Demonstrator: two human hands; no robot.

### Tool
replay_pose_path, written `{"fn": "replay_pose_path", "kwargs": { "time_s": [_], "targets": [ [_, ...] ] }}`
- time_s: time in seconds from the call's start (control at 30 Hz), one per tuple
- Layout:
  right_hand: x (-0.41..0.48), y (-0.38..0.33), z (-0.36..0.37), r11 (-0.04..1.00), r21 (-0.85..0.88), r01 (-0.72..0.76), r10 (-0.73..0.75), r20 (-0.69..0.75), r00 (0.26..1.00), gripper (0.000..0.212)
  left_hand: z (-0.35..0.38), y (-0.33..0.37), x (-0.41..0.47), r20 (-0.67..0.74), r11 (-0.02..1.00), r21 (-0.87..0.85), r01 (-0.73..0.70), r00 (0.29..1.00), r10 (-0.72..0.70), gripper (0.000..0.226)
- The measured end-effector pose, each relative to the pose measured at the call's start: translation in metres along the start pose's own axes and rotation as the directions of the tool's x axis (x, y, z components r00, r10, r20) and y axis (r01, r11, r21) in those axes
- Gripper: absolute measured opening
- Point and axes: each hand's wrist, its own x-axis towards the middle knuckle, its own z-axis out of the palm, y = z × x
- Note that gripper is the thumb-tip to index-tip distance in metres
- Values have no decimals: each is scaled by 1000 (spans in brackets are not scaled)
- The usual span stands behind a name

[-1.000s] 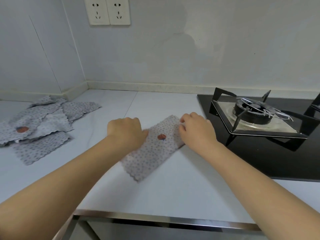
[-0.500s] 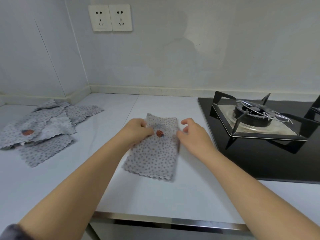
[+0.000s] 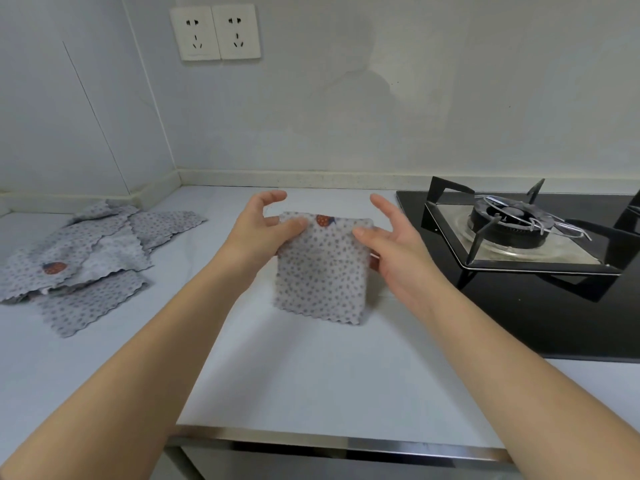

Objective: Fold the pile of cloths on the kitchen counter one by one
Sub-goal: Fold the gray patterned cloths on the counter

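The left hand (image 3: 259, 233) is pinching the folded cloth (image 3: 322, 271) by its upper left edge, midway between the table's (image 3: 311, 375) front and back edges. The right hand (image 3: 394, 251) is holding its grip spread, its thumb touching the cloth's right edge. The pile of cloths (image 3: 86, 258) is lying at the left edge.

— Is there any word, number or brand to read here?

— None. The double wall socket (image 3: 214, 32), up and left of the gas burner (image 3: 505, 220), shows only pin slots. The folded cloth (image 3: 322, 271), left of the burner, bears grey dots and a red-brown motif, not letters.
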Motion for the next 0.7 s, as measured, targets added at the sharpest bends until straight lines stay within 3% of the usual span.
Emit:
{"fn": "replay_pose_path", "kwargs": {
  "time_s": [0.1,0.2,0.3,0.4,0.43,0.53,0.6,0.7],
  "targets": [
    [-3,-1,-3,991,-93,96,-94,30,995,61,-4,4,-2,124,970,224,-98,990,71,35],
    [-3,1,-3,935,-288,205,-194,67,979,58,-5,8,0,104,902,388,-190,981,162,22],
    [-2,3,-2,842,-460,282,-279,75,957,29,-7,11,1,108,830,497,-254,967,231,17],
    [0,0,-3,789,-521,324,-342,65,938,13,-14,16,1,101,750,598,-282,955,279,9],
    [-1,-2,-3,807,-489,332,-341,74,937,9,-15,19,0,140,746,598,-294,954,264,3],
    [-7,-5,3,862,-378,338,-312,130,941,14,-7,19,-4,292,735,616,-283,949,121,22],
    [-9,-3,6,882,-355,310,-269,163,949,12,2,14,-3,283,732,630,-259,954,94,7],
    [-8,2,2,941,-313,131,-66,210,975,12,-3,9,1,172,917,378,-126,983,64,8]
  ]
}}
